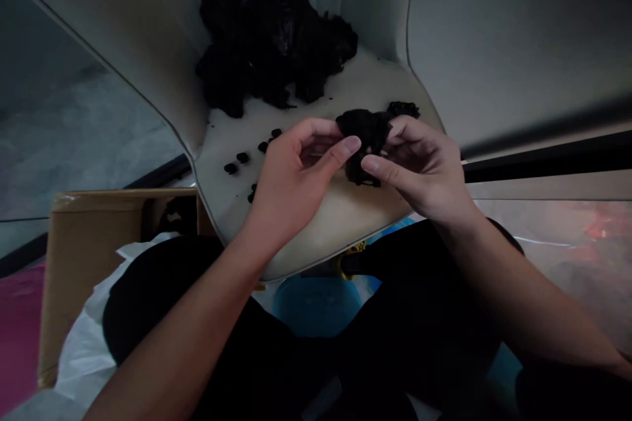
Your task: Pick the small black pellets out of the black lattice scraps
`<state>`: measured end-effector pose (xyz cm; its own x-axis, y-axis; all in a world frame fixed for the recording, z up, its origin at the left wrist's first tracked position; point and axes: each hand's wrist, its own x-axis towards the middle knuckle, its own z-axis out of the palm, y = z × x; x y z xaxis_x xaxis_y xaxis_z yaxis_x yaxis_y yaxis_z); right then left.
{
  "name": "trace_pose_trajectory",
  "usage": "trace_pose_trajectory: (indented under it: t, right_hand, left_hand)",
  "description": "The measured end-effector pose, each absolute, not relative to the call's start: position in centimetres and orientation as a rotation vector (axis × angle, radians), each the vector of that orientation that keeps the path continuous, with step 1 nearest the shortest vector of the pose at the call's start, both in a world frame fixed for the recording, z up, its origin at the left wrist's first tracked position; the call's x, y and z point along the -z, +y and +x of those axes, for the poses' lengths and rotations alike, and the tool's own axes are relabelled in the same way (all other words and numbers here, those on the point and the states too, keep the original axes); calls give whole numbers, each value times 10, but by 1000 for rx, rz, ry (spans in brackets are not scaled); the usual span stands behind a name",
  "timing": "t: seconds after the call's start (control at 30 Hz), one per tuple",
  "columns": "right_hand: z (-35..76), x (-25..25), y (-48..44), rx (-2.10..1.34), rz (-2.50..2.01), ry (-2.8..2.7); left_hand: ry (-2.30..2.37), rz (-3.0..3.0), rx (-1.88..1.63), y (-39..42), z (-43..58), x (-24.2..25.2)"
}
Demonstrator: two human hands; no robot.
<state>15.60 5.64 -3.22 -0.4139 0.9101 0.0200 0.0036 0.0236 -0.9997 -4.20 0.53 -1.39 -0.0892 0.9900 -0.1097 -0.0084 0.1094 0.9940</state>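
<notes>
Both hands grip one crumpled black piece point(364, 128) above the right side of a pale chair seat point(316, 237). My left hand point(301, 174) pinches its left side, thumb pressed on the front. From the right, my right hand point(424, 168) closes on the same piece with thumb and fingers. The piece is too dark to show its exact kind. Just behind my right hand lies another small black piece point(403, 108). Several small black lumps point(241, 158) are scattered left of my left hand. A large heap of crumpled black pieces point(276, 46) rests against the chair's back.
An open cardboard box point(89, 263) stands left of the chair, with white plastic point(93, 322) beside it. Below the seat's front edge is a blue container point(318, 306), near a yellow object point(348, 263). My legs in black flank the seat's front.
</notes>
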Motion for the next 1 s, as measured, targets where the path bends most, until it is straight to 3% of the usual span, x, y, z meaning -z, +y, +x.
trace_pose_trajectory:
  t: [0.2, 0.47, 1.0]
  right_hand:
    - [153, 29, 57, -1535, -943, -1485]
    - [138, 34, 57, -1060, -1047, -1407]
    - [146, 20, 56, -1292, -1038, -1414]
  left_hand:
    - [1317, 1211, -1332, 5, -42, 25]
    - [1353, 1266, -1307, 8, -32, 23]
    - [1255, 1252, -1259, 6, -31, 17]
